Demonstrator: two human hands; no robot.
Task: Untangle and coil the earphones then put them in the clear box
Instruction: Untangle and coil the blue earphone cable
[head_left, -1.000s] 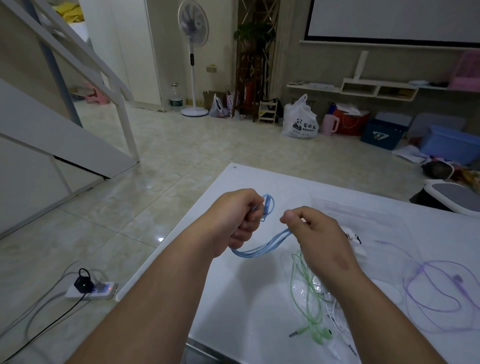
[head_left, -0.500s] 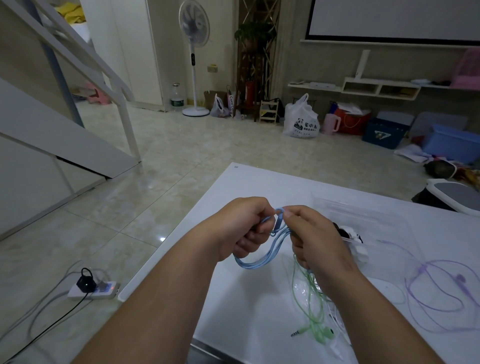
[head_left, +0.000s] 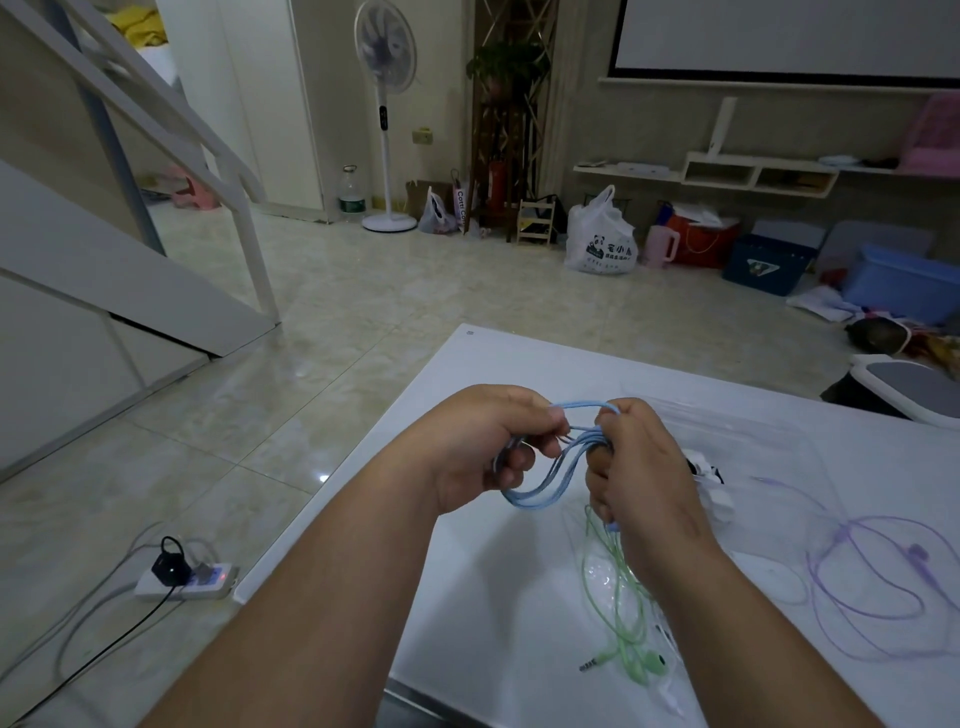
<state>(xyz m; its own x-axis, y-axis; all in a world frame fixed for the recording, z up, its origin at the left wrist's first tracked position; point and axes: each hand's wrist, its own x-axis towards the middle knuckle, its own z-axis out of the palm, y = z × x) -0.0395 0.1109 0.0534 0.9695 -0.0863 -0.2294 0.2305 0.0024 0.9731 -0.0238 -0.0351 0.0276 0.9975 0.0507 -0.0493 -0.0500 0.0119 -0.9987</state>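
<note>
Both hands are clenched on the blue earphones (head_left: 545, 483), held up above the white worktop (head_left: 467, 597). The left hand (head_left: 488, 447) pinches one end of the bundle between thumb and fingers; the right hand (head_left: 644, 478) grips the other end, with several strands gathered into a long sagging loop between them.

Risks from here, as a judgement: the cable is thin, smooth and springy, so the loops could slip apart and spring open if either pinch loosens. The right hand hangs just above the green earphones (head_left: 618, 623), and a trailing blue strand near its little finger could snag that green cable and drag it along. Pulling the coil too tight could kink the wire near the plug or buds, which are hidden inside the hands.

The clear box (head_left: 737, 436) sits on the worktop just behind the right hand; it is glossy, shallow and nearly invisible against the white surface, so its rim could be misjudged. Something white and black lies in it, too hidden to identify. The purple earphones (head_left: 883, 587) lie loose in wide, soft curves, well to the right.
</note>
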